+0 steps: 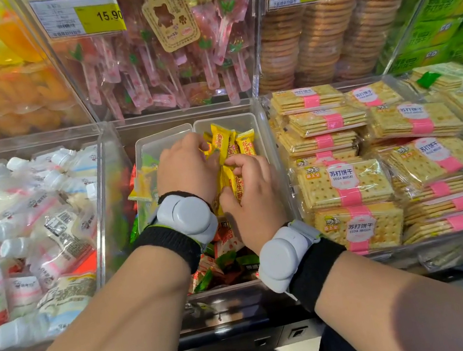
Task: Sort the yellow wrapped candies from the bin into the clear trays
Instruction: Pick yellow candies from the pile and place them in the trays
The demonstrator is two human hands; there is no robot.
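Observation:
Two clear trays sit side by side in the middle bin [108, 177]: the left tray [154, 140] and the right tray [241, 120]. Several yellow wrapped candies [246, 143] with red print stand packed in the right tray. My left hand [184, 168] reaches over the divider and pinches a yellow candy [222, 140] at the tray's left side. My right hand [251, 199] curls round another yellow candy [237, 183] nearer the front. A yellow packet [140, 187] lies in the left tray.
Red and green wrapped candies [223, 262] fill the bin's front below my wrists. White marshmallow packs [27, 227] lie in the left bin, soda biscuit packs [345, 184] in the right bin. Lollipops [168, 63] and round biscuits [323, 37] fill upper bins.

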